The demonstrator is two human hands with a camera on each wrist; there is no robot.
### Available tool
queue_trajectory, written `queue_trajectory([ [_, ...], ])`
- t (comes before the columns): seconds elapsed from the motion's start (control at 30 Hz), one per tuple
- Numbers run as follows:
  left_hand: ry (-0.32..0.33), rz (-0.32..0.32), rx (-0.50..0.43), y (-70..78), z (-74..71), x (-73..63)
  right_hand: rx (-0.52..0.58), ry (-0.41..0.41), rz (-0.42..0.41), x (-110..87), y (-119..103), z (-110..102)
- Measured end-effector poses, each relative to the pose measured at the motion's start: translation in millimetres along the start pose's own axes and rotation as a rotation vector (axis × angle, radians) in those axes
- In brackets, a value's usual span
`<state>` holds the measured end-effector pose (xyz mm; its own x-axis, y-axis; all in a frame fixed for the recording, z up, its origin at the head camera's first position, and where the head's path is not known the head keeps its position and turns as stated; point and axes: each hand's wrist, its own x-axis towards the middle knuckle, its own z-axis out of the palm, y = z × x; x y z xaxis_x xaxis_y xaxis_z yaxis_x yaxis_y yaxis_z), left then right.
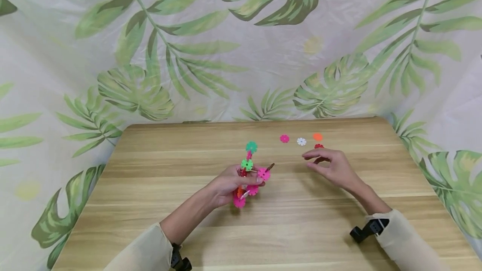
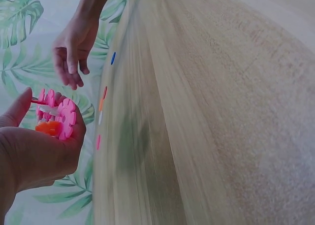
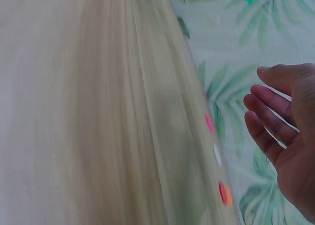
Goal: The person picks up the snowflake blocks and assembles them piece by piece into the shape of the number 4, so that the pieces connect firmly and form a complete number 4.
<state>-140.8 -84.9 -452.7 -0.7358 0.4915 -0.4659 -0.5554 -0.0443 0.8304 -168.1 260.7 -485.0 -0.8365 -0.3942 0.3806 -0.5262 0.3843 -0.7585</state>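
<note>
My left hand (image 1: 230, 184) grips a chain of joined plastic snowflake discs (image 1: 247, 164), mostly pink with green, red, orange and white ones. A teal disc (image 1: 251, 147) tops the chain, and a brown disc (image 1: 270, 167) sticks out edge-on at its right. In the left wrist view, pink discs (image 2: 67, 117) and an orange one show between the thumb and fingers. My right hand (image 1: 336, 170) hovers over the table to the right, fingers loosely bent and apart from the chain. The right wrist view shows nothing in this hand's palm (image 3: 300, 161).
Loose discs lie near the table's far edge: pink (image 1: 284, 138), white (image 1: 301, 141), orange (image 1: 318, 136) and a red one (image 1: 319, 146) partly behind the right hand. A blue disc (image 2: 113, 58) shows in the left wrist view. A leaf-print cloth (image 1: 263, 53) hangs behind the wooden table (image 1: 169, 154).
</note>
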Motion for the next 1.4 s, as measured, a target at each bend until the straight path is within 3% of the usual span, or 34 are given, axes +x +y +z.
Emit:
queue_trajectory([
  [0.17, -0.006, 0.003, -0.002, 0.6, -1.2, -0.2, -0.057, 0.012, -0.004, -3.1, 11, -18],
  [0.47, -0.009, 0.005, -0.003, 1.2, -1.8, -0.5, -0.266, 0.009, -0.011, -10.6, 29, -51],
  [0.67, -0.020, 0.008, -0.009, 1.8, -3.2, -0.6, -0.334, -0.008, 0.049, -20.3, 42, -72],
  [0.9, -0.026, 0.012, -0.016, 3.0, -4.0, -0.6, -0.367, -0.082, 0.144, -31.0, 57, -91],
  [1.1, -0.027, 0.017, -0.016, 3.0, -4.5, -0.9, -0.362, -0.127, 0.187, -34.5, 63, -95],
  [1.4, -0.026, 0.015, -0.013, 2.5, -6.2, -2.9, -0.346, -0.129, 0.165, -36.2, 70, -93],
])
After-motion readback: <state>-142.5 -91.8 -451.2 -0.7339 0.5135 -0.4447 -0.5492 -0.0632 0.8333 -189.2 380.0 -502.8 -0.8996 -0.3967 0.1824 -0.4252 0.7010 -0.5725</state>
